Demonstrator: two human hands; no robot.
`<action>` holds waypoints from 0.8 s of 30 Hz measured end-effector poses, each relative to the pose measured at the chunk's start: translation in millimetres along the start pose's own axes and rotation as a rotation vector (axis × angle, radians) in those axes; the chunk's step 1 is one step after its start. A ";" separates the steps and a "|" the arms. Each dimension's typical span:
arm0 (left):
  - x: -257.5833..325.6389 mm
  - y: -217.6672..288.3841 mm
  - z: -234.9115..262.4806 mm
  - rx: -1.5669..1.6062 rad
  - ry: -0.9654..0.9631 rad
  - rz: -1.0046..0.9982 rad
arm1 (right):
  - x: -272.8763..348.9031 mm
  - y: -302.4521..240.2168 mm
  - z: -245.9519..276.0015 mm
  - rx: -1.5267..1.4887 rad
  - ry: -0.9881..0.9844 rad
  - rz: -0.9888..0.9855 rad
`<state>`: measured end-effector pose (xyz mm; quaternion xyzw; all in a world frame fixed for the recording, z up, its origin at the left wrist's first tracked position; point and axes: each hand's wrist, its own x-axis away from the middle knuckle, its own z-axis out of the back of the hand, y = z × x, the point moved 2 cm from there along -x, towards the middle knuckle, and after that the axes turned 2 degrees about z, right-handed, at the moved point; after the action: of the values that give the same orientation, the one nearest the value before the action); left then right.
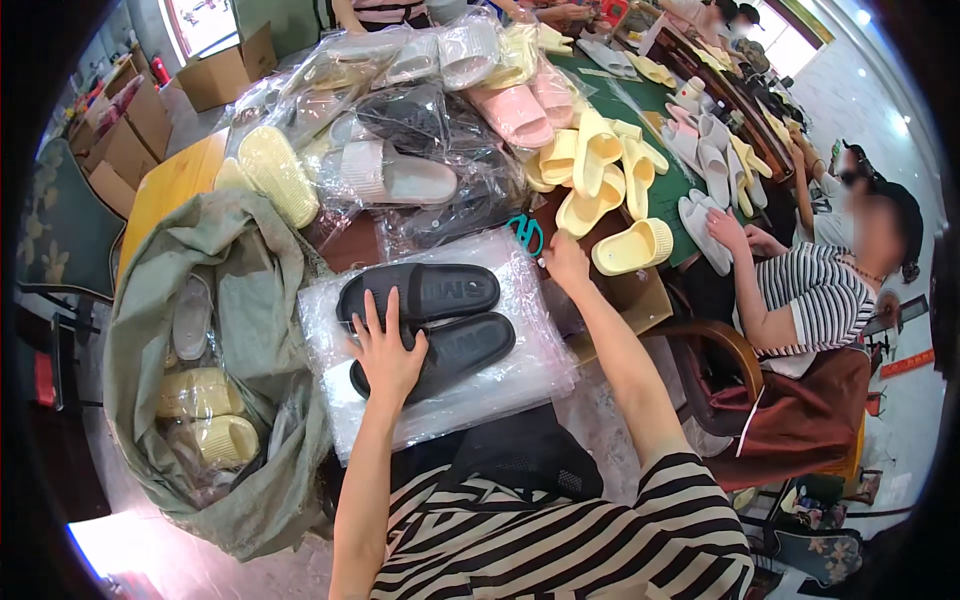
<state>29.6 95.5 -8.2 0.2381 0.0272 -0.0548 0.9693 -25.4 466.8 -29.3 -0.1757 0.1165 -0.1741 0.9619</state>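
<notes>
A pair of black slide slippers [440, 315] lies side by side on a stack of clear plastic bags [520, 375] in front of me. My left hand [383, 350] rests flat on the heel ends of both slippers, fingers spread. My right hand [566, 262] reaches to the far right corner of the bag stack, fingers curled on the plastic edge near a teal pair of scissors [526, 232]. Whether it pinches the plastic I cannot tell for sure.
A grey-green sack [250, 300] at my left holds bagged yellow and grey slippers. Bagged slippers [400, 175] pile up beyond; loose yellow slippers [600, 195] lie at right. A person in a striped shirt [815, 295] sits to my right handling grey slippers. Cardboard boxes [215, 75] stand far left.
</notes>
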 end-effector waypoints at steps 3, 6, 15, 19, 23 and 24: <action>-4.5 7.2 -1.2 -0.006 0.004 -0.017 | -33.5 7.4 -6.7 -0.124 0.104 0.079; -7.4 9.6 -1.4 0.051 0.010 -0.030 | -59.3 12.4 -27.2 -0.045 0.021 0.148; -4.6 0.2 -0.7 0.071 0.069 -0.042 | -100.0 -4.3 -28.4 0.104 -0.446 -0.161; -7.1 9.3 -0.2 0.093 0.051 -0.034 | -100.2 44.0 -14.2 -0.340 -0.554 -0.417; -9.6 13.3 -2.8 0.036 -0.008 0.011 | -71.6 56.0 16.6 -0.721 -0.509 -0.473; -10.7 14.8 -2.3 0.010 -0.029 0.028 | -55.3 47.3 29.4 -0.714 -0.511 -0.468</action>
<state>20.7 110.6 -2.6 0.2424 0.0093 -0.0449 0.9691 -53.6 537.8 -11.4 -0.5525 -0.1132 -0.2858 0.7747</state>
